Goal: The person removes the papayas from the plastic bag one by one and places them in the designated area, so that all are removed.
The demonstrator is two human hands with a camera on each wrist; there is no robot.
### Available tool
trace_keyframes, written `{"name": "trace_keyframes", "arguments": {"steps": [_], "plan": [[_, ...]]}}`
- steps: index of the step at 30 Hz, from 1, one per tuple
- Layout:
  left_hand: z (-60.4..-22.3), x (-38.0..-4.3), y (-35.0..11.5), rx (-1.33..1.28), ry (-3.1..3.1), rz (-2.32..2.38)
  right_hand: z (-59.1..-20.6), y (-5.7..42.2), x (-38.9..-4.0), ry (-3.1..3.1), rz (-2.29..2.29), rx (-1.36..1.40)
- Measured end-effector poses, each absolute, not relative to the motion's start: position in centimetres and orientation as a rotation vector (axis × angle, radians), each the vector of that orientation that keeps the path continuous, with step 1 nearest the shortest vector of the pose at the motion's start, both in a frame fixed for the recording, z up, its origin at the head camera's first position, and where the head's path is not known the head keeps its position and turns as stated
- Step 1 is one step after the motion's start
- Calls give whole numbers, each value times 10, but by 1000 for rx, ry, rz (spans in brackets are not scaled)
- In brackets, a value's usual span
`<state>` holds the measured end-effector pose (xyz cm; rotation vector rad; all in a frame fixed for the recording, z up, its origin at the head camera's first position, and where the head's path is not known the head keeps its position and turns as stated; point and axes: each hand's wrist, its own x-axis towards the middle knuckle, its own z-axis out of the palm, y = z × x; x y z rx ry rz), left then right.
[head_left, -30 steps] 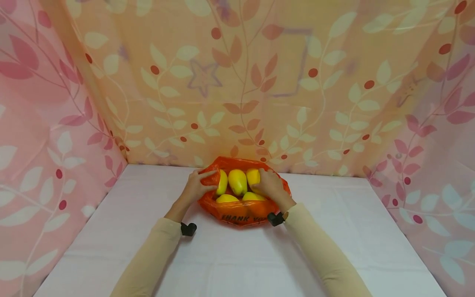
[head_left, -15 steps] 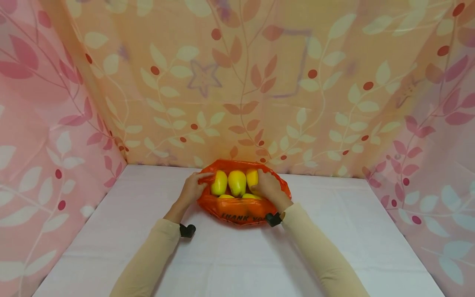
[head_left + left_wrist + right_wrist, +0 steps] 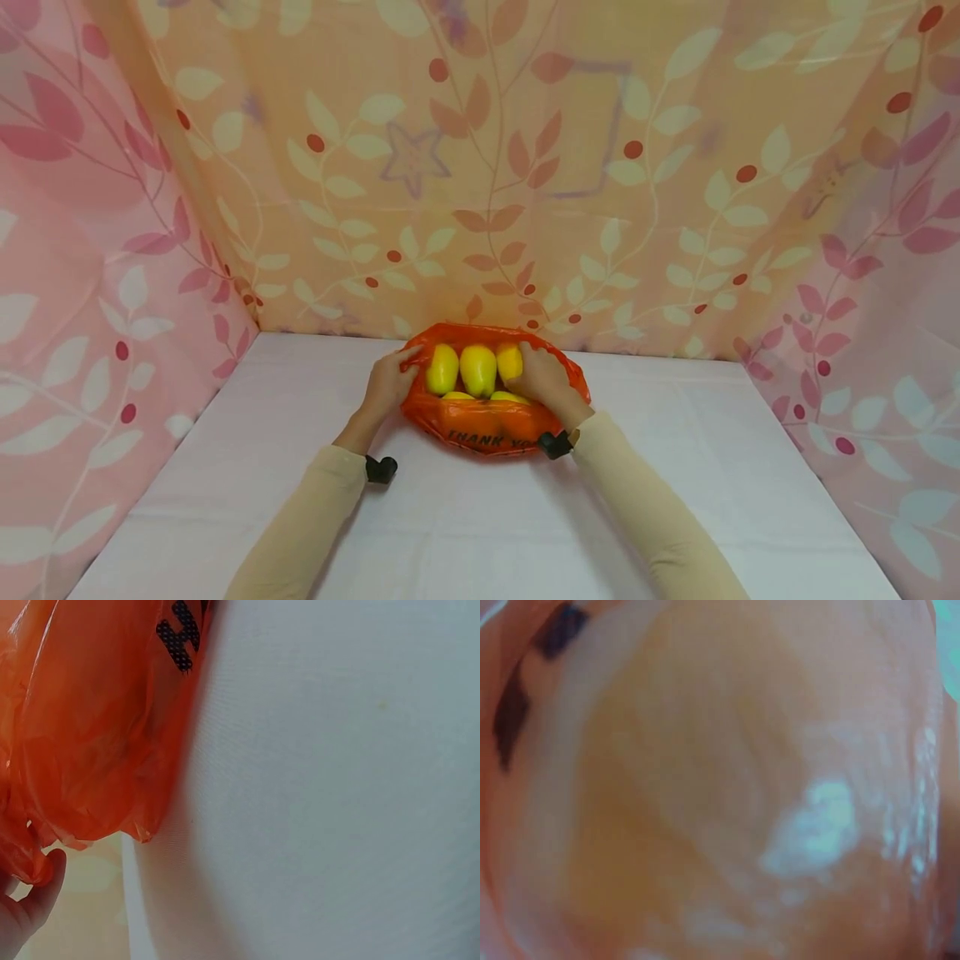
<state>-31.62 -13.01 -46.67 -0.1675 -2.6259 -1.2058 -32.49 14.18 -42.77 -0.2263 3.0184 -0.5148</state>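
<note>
An orange plastic bag (image 3: 480,433) printed with dark letters lies with its mouth open toward me. Several yellow mangoes show inside it: one at the left (image 3: 442,369), a middle mango (image 3: 478,371) and, lower down, others partly covered by the bag's front. My left hand (image 3: 387,385) pinches the bag's left edge; in the left wrist view the thumb (image 3: 46,889) presses on the bunched plastic. Reaching into the opening, my right hand (image 3: 546,377) grips the right mango (image 3: 509,362), whose right side is hidden behind the fingers. The right wrist view is filled by blurred, shiny plastic (image 3: 705,787).
A white cloth (image 3: 465,533) covers the table under the bag. Right behind the bag rises a floral curtain (image 3: 480,167), with pink patterned curtains at the left (image 3: 90,275) and right (image 3: 885,333).
My left hand has drawn back a little to the left, uncovering the left mango. The bag's front edge has risen over the lower mangoes. My right hand stays about where it was.
</note>
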Motion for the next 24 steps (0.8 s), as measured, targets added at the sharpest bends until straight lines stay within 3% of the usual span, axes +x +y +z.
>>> {"name": "trace_keyframes", "arguments": {"steps": [24], "plan": [[-461,-312,-133,-29,-2609,-1344,-397,148,-305,3027,-579,-338]]}}
